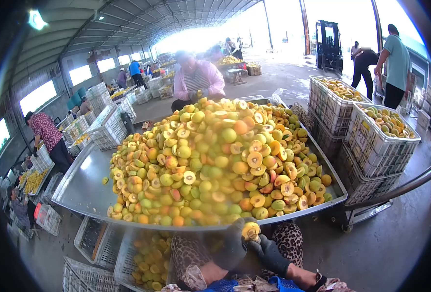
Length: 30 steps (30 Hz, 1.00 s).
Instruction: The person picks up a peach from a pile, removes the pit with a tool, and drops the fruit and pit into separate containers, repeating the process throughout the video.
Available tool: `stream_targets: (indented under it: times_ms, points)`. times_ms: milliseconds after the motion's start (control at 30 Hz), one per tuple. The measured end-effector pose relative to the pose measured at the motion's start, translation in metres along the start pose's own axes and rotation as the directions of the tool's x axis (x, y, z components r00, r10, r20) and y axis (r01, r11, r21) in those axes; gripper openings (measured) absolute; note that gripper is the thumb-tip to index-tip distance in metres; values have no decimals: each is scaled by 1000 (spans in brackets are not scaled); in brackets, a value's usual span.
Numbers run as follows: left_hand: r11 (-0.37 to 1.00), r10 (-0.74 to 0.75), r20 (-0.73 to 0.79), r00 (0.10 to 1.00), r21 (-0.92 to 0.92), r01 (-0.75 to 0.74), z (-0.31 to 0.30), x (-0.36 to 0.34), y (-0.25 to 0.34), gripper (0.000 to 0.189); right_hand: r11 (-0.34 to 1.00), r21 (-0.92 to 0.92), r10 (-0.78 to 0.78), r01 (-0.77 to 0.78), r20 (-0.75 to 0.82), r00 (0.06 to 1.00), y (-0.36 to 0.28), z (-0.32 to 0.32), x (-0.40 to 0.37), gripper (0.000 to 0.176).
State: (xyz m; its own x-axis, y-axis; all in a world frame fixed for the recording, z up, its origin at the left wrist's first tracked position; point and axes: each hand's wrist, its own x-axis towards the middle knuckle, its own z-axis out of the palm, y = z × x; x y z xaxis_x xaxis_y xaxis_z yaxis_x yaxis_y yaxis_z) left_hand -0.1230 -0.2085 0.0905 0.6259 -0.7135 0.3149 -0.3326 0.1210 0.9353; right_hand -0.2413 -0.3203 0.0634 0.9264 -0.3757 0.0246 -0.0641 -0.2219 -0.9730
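Note:
Both hands wear dark gloves and meet above the lap, just below the near edge of a metal tray (86, 182). Between them is a yellow halved fruit (250, 231). My left hand (231, 246) has its fingers pressed around the fruit's left side. From the right, my right hand (270, 254) pinches its lower edge. Some fingertips are hidden by the fruit. On the tray lies a large heap of whole and halved yellow-green fruit (196, 165), blurred in the middle.
Below the tray, a white crate (126, 258) holds fruit. Stacked crates (376, 146) of fruit stand on a trolley at right. A person in pink (208, 73) sits across the tray. Farther off are other people and a forklift (329, 46).

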Motion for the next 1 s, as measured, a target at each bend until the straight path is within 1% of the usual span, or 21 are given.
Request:
stream_targets:
  times_ms: [100,133,167,200,267,300,333,400,467,500,533,567,667,700,733,767,800,833,867,933,1000]
  points:
    - [998,-36,-45,998,-52,34,6,-1,0,35,999,-46,-9,8,-17,1000,19,3,1,33]
    - [898,-232,29,972,-378,225,8,-3,8,29,993,-41,-116,115,-38,992,25,2,-1,34]
    - [812,-304,62,950,-505,293,9,-5,5,30,947,-274,-185,169,-32,982,18,-7,-2,35]
    - [753,-325,68,943,-585,302,8,-5,0,32,849,-468,-270,244,10,963,27,-13,4,35]
    - [699,-336,37,941,-660,276,7,-13,-11,34,872,-437,-232,221,29,972,40,-15,2,33]
    - [693,-332,3,943,-677,246,7,-12,-13,36,913,-363,-197,186,6,980,32,-9,0,31]
    - [786,-303,-11,953,-568,244,5,-10,8,40,941,-295,-180,167,-16,984,24,1,-3,29]
    - [795,-299,-72,952,-570,207,5,-11,11,41,967,-100,-239,236,-13,971,25,22,-8,37]
    - [791,-312,-114,943,-580,192,3,-14,16,42,975,12,-221,221,-31,975,19,33,-11,39]
    - [786,-321,-128,938,-589,189,1,-15,20,43,985,25,-168,169,-42,985,8,35,-14,37]
    - [841,-263,-170,950,-523,139,-1,-15,24,43,993,35,-115,117,-50,992,2,37,-15,35]
    - [888,-198,-209,958,-453,85,-3,-14,26,43,785,-353,-539,509,15,842,4,37,-12,26]
    - [941,-60,-293,954,-335,-44,-8,-11,34,45,821,-299,-515,486,-23,857,-4,46,-11,22]
    - [918,-107,-303,947,-396,-23,-10,-9,37,45,939,-53,-340,339,-28,940,-14,49,-12,23]
    - [889,-154,-312,937,-457,-6,-13,-8,40,46,970,192,-152,146,15,988,-27,49,-15,23]
    - [801,-280,-287,916,-596,58,-16,-6,43,46,909,411,33,-72,102,994,-34,51,-18,24]
    - [686,-395,-245,885,-720,107,-20,-4,44,46,853,490,101,-178,180,979,-34,51,-17,24]
    - [628,-382,-183,906,-771,109,-24,-5,33,50,784,553,158,-283,262,952,-34,49,-15,25]
    - [624,-400,-214,891,-776,94,-24,-8,31,50,703,601,204,-381,342,917,-34,46,-14,25]
    - [617,-423,-263,867,-784,63,-20,-7,30,50,703,599,167,-384,385,908,-34,37,-12,31]
    - [622,-311,-319,895,-781,-62,-14,-11,35,49,700,596,137,-394,429,893,-34,31,-13,37]
